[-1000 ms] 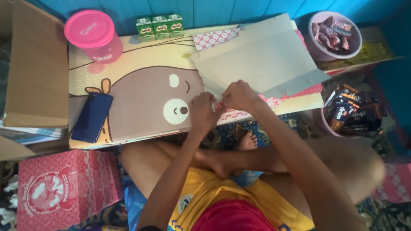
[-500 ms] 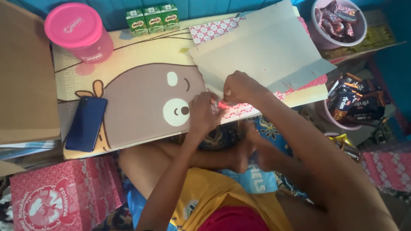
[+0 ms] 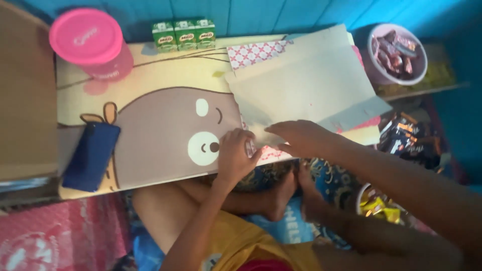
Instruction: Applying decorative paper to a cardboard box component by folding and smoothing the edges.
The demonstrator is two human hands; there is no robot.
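Centrally, a folded card (image 3: 306, 90) is laid over patterned paper (image 3: 256, 51) on the table's (image 3: 150, 75) right half, its near corner at the front edge. That corner is pinched by the left hand (image 3: 235, 156), fingers curled shut, and pressed by the right hand (image 3: 301, 138), fingers together. Bare tabletop is left between the card and a blue pouch (image 3: 90, 155); a pink tub (image 3: 90, 42) and three green cartons (image 3: 184, 34) are lined along the back edge.

Bear-print low table (image 3: 150, 130) with pink tub (image 3: 90, 42), green cartons (image 3: 184, 34), blue pouch (image 3: 91, 156), paper sheet (image 3: 301, 90)
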